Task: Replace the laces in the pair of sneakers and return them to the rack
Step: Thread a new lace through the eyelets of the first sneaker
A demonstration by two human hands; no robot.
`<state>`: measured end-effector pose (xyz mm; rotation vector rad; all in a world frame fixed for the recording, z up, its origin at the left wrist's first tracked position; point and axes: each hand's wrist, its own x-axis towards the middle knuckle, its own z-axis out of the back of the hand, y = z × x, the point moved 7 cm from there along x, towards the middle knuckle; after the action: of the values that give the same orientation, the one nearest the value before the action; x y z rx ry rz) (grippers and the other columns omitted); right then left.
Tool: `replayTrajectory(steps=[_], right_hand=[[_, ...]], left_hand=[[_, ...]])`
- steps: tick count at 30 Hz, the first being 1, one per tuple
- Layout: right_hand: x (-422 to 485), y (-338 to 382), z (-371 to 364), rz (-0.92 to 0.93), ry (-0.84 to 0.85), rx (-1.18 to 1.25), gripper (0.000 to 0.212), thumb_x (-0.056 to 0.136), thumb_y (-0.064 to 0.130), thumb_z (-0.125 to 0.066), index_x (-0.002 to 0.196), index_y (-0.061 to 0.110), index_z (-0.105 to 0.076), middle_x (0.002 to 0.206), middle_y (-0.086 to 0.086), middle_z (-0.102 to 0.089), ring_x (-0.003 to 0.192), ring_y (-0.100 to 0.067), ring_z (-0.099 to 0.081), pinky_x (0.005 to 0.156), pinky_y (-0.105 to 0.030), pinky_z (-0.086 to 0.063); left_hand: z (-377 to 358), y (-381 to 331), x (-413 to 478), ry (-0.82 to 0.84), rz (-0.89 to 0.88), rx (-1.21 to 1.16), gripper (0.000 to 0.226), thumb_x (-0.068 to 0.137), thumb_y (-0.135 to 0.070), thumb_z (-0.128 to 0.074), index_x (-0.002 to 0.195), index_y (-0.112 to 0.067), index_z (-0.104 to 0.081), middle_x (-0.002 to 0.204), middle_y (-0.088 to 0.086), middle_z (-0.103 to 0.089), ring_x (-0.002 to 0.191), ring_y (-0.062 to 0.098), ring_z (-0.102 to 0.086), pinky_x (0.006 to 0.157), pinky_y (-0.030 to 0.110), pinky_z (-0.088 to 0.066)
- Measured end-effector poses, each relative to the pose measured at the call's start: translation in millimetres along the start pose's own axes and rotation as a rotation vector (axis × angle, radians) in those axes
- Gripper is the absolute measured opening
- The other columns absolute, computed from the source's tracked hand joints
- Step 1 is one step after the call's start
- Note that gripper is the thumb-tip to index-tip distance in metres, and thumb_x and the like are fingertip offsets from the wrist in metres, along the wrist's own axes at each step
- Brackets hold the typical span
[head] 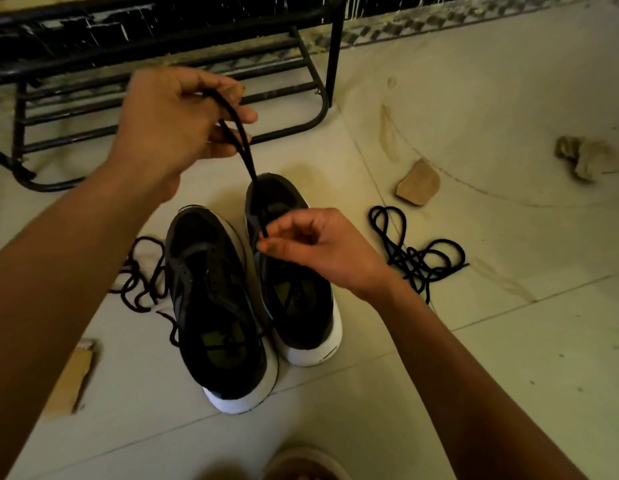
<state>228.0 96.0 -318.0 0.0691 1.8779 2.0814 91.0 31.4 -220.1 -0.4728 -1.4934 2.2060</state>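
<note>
A black metal shoe rack (337, 46) is standing at the upper left on the pale tiled floor (509, 341), and a loose black lace (141, 271) is lying below it. The left hand (173, 123) is hovering above the shoes, its fingers curling round a doubled black round lace (250, 168). The nearer black sneaker with a white sole (218, 306) is sitting just beside the farther matching sneaker (294, 299), into which that lace is running. The right hand (315, 247) is pinching the same lace over the farther sneaker. A tangled black lace (415, 254) is lying further right, near a brown cardboard scrap (419, 183).
</note>
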Motion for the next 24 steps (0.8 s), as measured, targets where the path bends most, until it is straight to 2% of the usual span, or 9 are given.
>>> replayTrajectory(steps=[3,7,10,14,16,18,20,22,24], right_hand=[[-1,-10,3,-0.002,-0.030,-0.153,0.008,0.083,0.014,-0.070,0.086,0.007,-0.070,0.076,-0.003,-0.068,0.067,-0.008,-0.062,0.068,-0.022,-0.052],[-3,-21,27,-0.084,-0.210,-0.024,0.005,0.083,0.007,-0.069,0.088,0.007,-0.068,0.072,-0.005,-0.066,0.061,-0.009,-0.060,0.061,-0.021,-0.053],[-4,-26,50,-0.100,-0.377,0.133,0.010,0.081,-0.003,-0.068,0.084,0.007,-0.066,0.070,-0.006,-0.065,0.058,-0.010,-0.063,0.062,-0.022,-0.057],[1,-34,59,-0.137,-0.465,0.246,0.013,0.080,-0.005,-0.067,0.078,0.007,-0.065,0.072,-0.009,-0.066,0.059,-0.009,-0.066,0.061,-0.021,-0.055],[6,-40,56,-0.178,-0.455,0.244,0.018,0.078,-0.007,-0.068,0.074,0.009,-0.063,0.069,-0.007,-0.066,0.057,-0.007,-0.065,0.059,-0.020,-0.055],[10,-45,50,-0.202,-0.434,0.217,0.020,0.078,-0.007,-0.069,0.072,0.011,-0.062,0.069,-0.006,-0.066,0.056,-0.005,-0.065,0.057,-0.019,-0.054],[13,-48,44,-0.202,-0.413,0.211,0.017,0.079,-0.006,-0.067,0.075,0.009,-0.063,0.068,-0.005,-0.066,0.055,-0.003,-0.063,0.056,-0.016,-0.053],[15,-49,41,-0.195,-0.402,0.189,0.013,0.080,-0.006,-0.067,0.079,0.007,-0.066,0.069,-0.005,-0.065,0.057,-0.005,-0.063,0.056,-0.015,-0.052],[16,-50,40,-0.191,-0.401,0.124,0.013,0.079,-0.004,-0.070,0.080,0.009,-0.068,0.072,-0.005,-0.066,0.063,-0.011,-0.064,0.060,-0.018,-0.052]], left_hand=[[10,9,4,-0.010,0.048,-0.011,0.010,0.093,-0.015,-0.057,0.096,-0.019,-0.065,0.087,-0.001,-0.070,0.067,0.009,-0.070,0.063,0.021,-0.057],[14,23,7,0.056,0.110,0.013,0.023,0.086,-0.003,-0.062,0.106,-0.015,-0.063,0.093,-0.001,-0.070,0.080,0.012,-0.070,0.073,0.026,-0.058],[-2,35,-2,0.267,0.155,0.306,0.050,0.075,-0.003,-0.072,0.120,-0.018,-0.055,0.103,-0.003,-0.062,0.092,0.013,-0.062,0.070,0.023,-0.051],[-16,61,-18,0.400,0.306,0.661,0.031,0.080,-0.033,-0.070,0.095,-0.008,-0.060,0.090,0.010,-0.070,0.082,0.027,-0.067,0.077,0.038,-0.056],[-24,68,-21,0.334,0.287,0.495,0.024,0.086,-0.035,-0.063,0.089,-0.011,-0.059,0.087,0.013,-0.071,0.074,0.024,-0.069,0.076,0.039,-0.057],[-29,64,-22,0.231,0.245,0.046,0.011,0.090,-0.018,-0.058,0.099,-0.020,-0.053,0.106,0.009,-0.068,0.082,0.016,-0.069,0.074,0.031,-0.058],[-31,55,-18,0.228,0.160,-0.248,0.044,0.092,-0.004,-0.053,0.128,-0.028,-0.041,0.130,0.000,-0.057,0.105,0.009,-0.062,0.085,0.026,-0.053],[-33,51,-15,0.281,0.068,-0.163,0.067,0.092,-0.002,-0.052,0.143,-0.033,-0.022,0.136,-0.006,-0.049,0.113,0.007,-0.057,0.092,0.024,-0.047],[-33,53,-14,0.300,0.021,0.104,0.061,0.090,-0.009,-0.058,0.140,-0.031,-0.030,0.123,-0.006,-0.058,0.102,0.008,-0.062,0.085,0.022,-0.047]])
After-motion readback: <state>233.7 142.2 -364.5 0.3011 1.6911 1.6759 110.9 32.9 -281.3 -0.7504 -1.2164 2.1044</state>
